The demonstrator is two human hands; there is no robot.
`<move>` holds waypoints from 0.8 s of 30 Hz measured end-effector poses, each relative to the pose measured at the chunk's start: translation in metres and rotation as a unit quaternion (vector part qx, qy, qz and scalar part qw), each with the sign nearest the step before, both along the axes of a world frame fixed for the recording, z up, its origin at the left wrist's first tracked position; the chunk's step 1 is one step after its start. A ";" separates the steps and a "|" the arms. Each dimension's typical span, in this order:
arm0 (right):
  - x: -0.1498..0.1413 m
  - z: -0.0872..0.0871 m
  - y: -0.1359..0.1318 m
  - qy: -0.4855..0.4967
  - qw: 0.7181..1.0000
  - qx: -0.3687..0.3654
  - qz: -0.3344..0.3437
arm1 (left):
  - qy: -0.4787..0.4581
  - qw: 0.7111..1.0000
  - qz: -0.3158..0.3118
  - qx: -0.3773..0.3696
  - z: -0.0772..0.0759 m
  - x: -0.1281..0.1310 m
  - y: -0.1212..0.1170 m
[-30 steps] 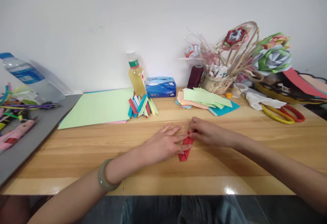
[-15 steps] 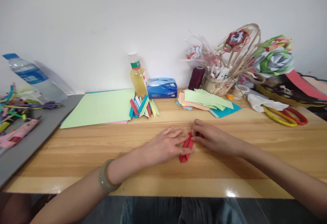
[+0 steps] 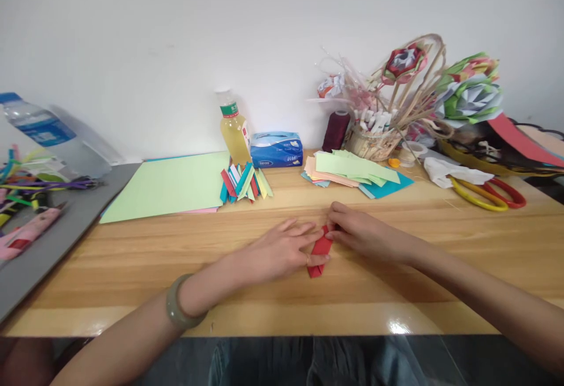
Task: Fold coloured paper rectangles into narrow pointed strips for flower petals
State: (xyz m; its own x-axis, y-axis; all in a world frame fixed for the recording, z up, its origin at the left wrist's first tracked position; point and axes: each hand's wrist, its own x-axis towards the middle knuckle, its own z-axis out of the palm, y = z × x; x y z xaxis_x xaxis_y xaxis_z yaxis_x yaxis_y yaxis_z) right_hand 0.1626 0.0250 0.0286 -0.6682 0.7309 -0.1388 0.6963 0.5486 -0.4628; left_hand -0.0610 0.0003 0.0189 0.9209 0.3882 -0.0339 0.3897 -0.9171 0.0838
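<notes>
A narrow folded strip of red paper [image 3: 321, 248] lies at a slant on the wooden table [image 3: 176, 274]. Spread fingers of my left hand [image 3: 291, 249] rest on its left side, with the thumb across its lower part. At its top right edge, my right hand [image 3: 359, 232] pinches the paper between thumb and curled fingers. The fingertips partly cover the strip's upper end. Beyond the hands sits a pile of loose green and orange paper slips [image 3: 348, 167] over a blue sheet [image 3: 392, 185].
Folded coloured paper pieces [image 3: 245, 183] lie by a drink bottle [image 3: 235, 136] and tissue pack [image 3: 277, 150]. Green sheets [image 3: 171, 186] are at left. A grey board [image 3: 66, 245] holds pens and a water bottle [image 3: 48, 130]. Scissors [image 3: 480, 193] and a basket [image 3: 372, 144] are at right.
The right side of the red strip now looks folded over flat, its lengthwise crease no longer showing. Both hands stay nearly in place; the view has shifted slightly.
</notes>
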 end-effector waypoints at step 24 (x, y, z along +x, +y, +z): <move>0.014 -0.019 -0.053 0.111 0.958 0.262 0.026 | -0.039 0.999 0.035 -0.013 0.011 -0.005 -0.022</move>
